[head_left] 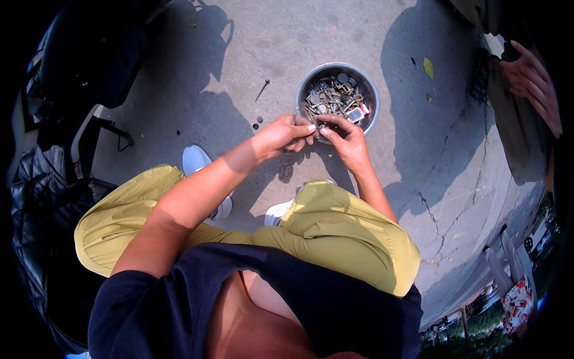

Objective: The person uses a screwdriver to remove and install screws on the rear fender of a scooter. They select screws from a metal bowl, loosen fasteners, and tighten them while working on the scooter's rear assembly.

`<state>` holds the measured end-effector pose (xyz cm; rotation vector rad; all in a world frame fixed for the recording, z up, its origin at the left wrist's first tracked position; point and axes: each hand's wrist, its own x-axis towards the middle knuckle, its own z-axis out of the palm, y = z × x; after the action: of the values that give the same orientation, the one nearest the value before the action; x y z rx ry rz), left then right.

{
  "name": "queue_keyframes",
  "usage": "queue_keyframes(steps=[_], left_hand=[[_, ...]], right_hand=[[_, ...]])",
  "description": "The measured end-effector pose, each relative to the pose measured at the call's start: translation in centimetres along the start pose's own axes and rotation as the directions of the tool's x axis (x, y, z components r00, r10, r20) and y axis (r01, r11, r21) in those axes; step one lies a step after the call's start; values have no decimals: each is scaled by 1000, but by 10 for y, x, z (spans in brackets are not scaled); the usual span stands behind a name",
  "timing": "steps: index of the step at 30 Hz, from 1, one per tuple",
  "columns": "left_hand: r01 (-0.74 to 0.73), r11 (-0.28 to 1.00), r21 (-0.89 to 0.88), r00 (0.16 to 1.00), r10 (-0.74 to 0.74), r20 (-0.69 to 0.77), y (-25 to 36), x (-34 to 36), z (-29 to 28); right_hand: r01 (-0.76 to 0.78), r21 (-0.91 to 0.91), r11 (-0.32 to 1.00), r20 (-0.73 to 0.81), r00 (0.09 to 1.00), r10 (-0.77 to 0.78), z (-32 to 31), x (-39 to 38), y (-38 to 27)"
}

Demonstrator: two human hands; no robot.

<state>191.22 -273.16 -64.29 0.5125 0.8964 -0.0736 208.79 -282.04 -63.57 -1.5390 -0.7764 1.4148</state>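
Observation:
My left hand (288,133) and my right hand (347,140) meet at the near edge of a round metal bowl (375,107). Both have thumb and fingers pinched together around something small, too tiny and covered to name. Inside the bowl lies a jumble of bolts, nuts, washers and other small metal parts (335,99). A long dark bolt (262,89) rests on the ground left of the bowl. Beside my left hand are small dark round pieces (256,126). Below the hands, a dark object (286,167) lies partly in shadow; its kind is unclear.
Cracked concrete (239,54) spreads under everything. At the left stands a dark vehicle (113,54), with black padded fabric (42,191) beneath it. Another person's hand (532,81) and dark trousers (508,131) are at the right. A yellow leaf (428,67) lies near them.

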Motion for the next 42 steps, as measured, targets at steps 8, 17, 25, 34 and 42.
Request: queue_keyframes(steps=[8,17,25,34,42], left_hand=[[-15,992,123,1000,14,4,-4,5,-5],[-61,998,14,996,62,-71,-11,6,-5],[-58,998,-33,998,58,6,-6,6,-9],[-11,1000,6,993,10,121,2,4,-20],[-24,984,-176,986,52,156,59,-76,-39]], right_hand=[[292,-946,137,230,909,-348,-24,80,8],[394,-913,104,352,891,-286,-3,23,8],[252,-956,153,166,889,-426,-12,54,12],[380,-920,98,357,914,-194,-9,12,8],[144,-474,869,590,785,191,24,-1,-69]])
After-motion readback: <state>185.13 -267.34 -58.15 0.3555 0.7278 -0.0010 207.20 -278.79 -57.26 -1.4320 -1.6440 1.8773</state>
